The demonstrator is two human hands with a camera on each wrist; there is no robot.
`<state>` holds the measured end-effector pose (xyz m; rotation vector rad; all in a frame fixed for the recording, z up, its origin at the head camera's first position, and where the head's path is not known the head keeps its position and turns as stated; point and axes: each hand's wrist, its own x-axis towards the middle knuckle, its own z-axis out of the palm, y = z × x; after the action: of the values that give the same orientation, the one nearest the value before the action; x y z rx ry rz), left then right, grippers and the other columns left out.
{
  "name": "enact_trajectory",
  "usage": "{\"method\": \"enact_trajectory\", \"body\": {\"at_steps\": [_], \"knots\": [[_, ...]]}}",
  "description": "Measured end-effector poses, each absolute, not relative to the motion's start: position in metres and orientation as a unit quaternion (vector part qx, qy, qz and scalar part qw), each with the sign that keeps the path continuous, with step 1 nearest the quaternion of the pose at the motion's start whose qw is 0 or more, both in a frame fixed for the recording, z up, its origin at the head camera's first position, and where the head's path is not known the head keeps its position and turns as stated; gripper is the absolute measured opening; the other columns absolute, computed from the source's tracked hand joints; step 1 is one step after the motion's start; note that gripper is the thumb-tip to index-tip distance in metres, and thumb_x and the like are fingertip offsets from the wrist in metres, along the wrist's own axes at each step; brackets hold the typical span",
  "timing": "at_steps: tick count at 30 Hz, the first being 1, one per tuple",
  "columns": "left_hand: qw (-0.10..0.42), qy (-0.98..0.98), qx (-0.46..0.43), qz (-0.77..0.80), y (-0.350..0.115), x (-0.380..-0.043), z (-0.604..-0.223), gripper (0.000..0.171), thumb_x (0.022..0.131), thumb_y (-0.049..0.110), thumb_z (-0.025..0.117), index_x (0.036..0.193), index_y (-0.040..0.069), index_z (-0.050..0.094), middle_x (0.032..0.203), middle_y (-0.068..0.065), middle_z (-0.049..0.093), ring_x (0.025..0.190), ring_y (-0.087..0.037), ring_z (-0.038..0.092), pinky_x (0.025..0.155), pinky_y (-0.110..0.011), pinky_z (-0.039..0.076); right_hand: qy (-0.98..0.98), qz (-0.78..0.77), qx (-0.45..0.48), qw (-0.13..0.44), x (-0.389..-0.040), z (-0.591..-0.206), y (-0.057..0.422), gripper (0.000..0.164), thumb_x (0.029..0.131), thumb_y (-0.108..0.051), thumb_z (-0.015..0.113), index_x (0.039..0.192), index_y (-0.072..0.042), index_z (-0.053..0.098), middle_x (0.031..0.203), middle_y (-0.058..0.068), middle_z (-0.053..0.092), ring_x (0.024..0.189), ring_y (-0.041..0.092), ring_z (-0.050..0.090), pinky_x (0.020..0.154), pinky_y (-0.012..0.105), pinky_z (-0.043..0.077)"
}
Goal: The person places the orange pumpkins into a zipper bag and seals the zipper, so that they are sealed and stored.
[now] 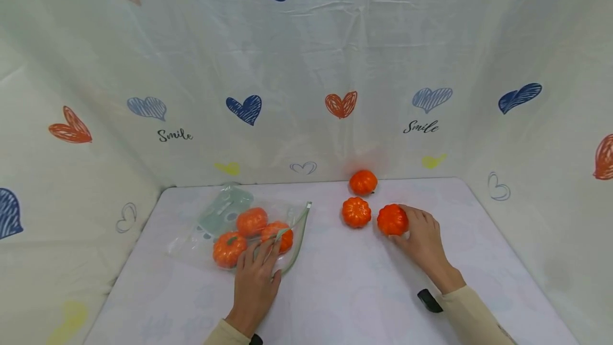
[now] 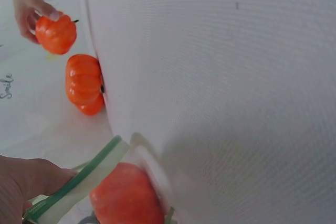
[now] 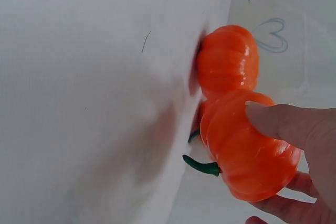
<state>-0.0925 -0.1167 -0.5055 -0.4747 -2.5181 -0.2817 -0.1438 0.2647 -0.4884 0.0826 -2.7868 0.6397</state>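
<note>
I see the held pumpkin (image 1: 392, 220) at the right of my head view, on the near side of two loose ones. The right hand (image 1: 424, 238) has its thumb on one side and its fingers round the other, gripping it firmly. My right wrist view shows its green stem (image 3: 202, 166) pointing toward the tabletop, and from the left wrist I make out a small gap under it, so I read it as just clear of the surface.

Next to it, a ribbed pumpkin (image 1: 356, 212) sits on the table, pale grooves facing up. Just behind that one, another pumpkin (image 1: 363, 182) rests at the back edge, near the wall.

Well apart to the left lies a clear bag (image 1: 221, 216) with a pale green printed panel. I count three pumpkins inside, the nearest (image 1: 230, 249) with its stem up. The left hand (image 1: 257, 286) lies over the bag's mouth, fingers spread, touching the green strip (image 2: 89, 169); I cannot tell whether it pinches it.

Both arms wear beige sleeves (image 1: 471, 313), and I catch a black wrist device (image 1: 429, 301) below the right wrist. The white table (image 1: 354, 297) meets a pale wall sheet (image 1: 306, 52) printed with hearts and "Smile".
</note>
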Motion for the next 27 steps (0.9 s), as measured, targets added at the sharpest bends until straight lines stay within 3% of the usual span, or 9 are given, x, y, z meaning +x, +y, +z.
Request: {"method": "enact_trajectory", "body": {"at_steps": [10,20,27], "knots": [[0.27,-0.942,-0.172,-0.102,-0.117,-0.093,-0.506,0.08,0.059,0.012,0.103,0.133,0.007,0.072,0.125,-0.01,0.067,0.116,-0.034,0.056,0.093,-0.048,0.049,-0.948,0.272,0.083,0.14,-0.121,-0.476,0.22,0.08,0.074,-0.009,0.096,0.143,0.003,0.056,0.138,0.021,0.064,0.128,0.045,0.052,0.107,0.067,0.041],[0.279,-0.94,-0.17,-0.103,-0.117,-0.092,-0.506,0.08,0.058,0.012,0.103,0.132,0.008,0.073,0.125,-0.009,0.067,0.117,-0.035,0.056,0.094,-0.048,0.048,-0.932,0.329,0.135,0.069,-0.115,-0.487,0.152,0.08,0.073,-0.013,0.098,0.142,-0.006,0.059,0.138,0.014,0.061,0.129,0.039,0.051,0.108,0.062,0.043],[0.263,-0.944,-0.167,-0.107,-0.115,-0.091,-0.503,0.081,0.06,0.013,0.103,0.134,0.007,0.072,0.127,-0.009,0.067,0.119,-0.035,0.055,0.097,-0.049,0.048,-0.907,0.382,0.171,0.04,-0.118,-0.499,0.112,0.078,0.078,-0.019,0.096,0.145,-0.006,0.058,0.137,0.01,0.064,0.128,0.035,0.053,0.109,0.059,0.045]]}}
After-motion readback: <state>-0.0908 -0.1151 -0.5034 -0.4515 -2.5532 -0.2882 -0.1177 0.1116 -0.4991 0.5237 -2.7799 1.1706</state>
